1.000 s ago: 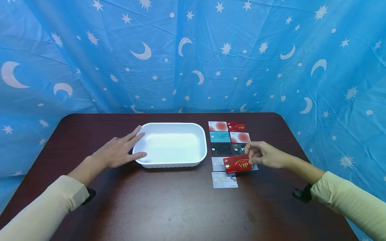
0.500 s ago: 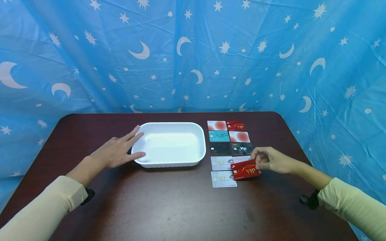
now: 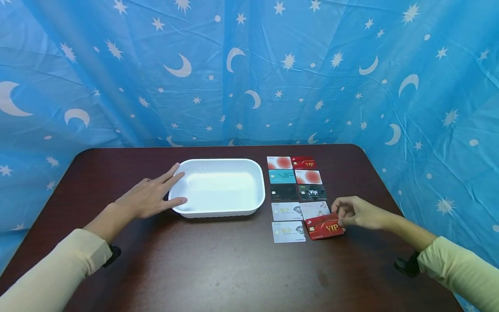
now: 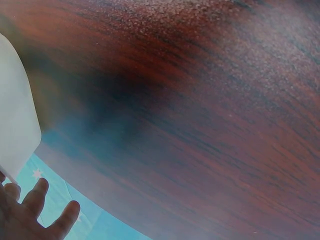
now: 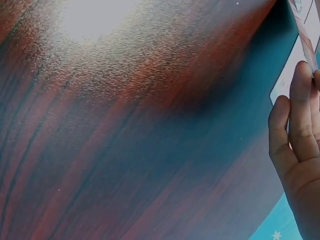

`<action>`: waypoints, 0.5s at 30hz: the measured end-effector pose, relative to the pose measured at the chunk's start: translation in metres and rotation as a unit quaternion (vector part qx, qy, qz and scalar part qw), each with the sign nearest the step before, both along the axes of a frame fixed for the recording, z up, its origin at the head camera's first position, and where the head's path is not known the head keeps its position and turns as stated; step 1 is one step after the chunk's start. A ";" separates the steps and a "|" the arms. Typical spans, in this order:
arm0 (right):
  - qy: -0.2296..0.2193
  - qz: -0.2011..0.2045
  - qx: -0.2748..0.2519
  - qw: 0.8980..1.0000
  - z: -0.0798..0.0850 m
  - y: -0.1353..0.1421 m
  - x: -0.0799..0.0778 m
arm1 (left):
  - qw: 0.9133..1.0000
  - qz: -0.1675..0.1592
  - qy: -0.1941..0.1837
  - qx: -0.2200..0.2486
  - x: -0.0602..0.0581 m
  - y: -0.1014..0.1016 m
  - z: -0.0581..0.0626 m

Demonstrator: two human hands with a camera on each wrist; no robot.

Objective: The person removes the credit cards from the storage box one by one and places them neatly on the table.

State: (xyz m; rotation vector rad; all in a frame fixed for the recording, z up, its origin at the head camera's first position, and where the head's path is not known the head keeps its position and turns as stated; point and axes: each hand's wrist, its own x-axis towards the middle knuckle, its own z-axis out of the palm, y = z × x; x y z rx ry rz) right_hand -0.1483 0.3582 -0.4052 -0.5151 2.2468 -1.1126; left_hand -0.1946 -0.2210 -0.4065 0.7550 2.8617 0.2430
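Observation:
My right hand (image 3: 360, 213) pinches the right edge of a red VIP card (image 3: 322, 227) between thumb and fingers. The card is slightly tilted and overlaps the lower edge of a white floral VIP card (image 3: 314, 209). A white VIP card (image 3: 289, 232) lies just left of it. My left hand (image 3: 150, 197) rests on the left rim of a white tray (image 3: 218, 214), fingers spread and fairly straight, thumb at the front rim. In the right wrist view, the right hand's fingers (image 5: 301, 110) sit beside the cards' edges. The left wrist view catches the left hand's fingers (image 4: 64, 220) by the tray.
Other cards lie in two columns right of the tray: a teal card (image 3: 281, 176), black cards such as the dark VIP card (image 3: 283, 192), another red card (image 3: 304, 162) and white ones with red circles. The dark wooden table (image 3: 218, 268) meets a blue star-patterned curtain (image 3: 249, 65).
My right hand has moved the red VIP card right and toward me, uncovering a black card and the white floral card. The left hand stays on the tray.

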 end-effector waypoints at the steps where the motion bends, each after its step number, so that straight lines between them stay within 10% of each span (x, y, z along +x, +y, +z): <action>1: 0.001 0.001 -0.002 1.000 -0.002 0.001 0.000 | 1.000 0.000 0.000 0.000 0.000 0.000 0.000; 15: -0.013 -0.012 0.024 1.000 -0.019 -0.003 0.002 | 1.000 0.001 0.000 -0.002 0.002 0.001 0.002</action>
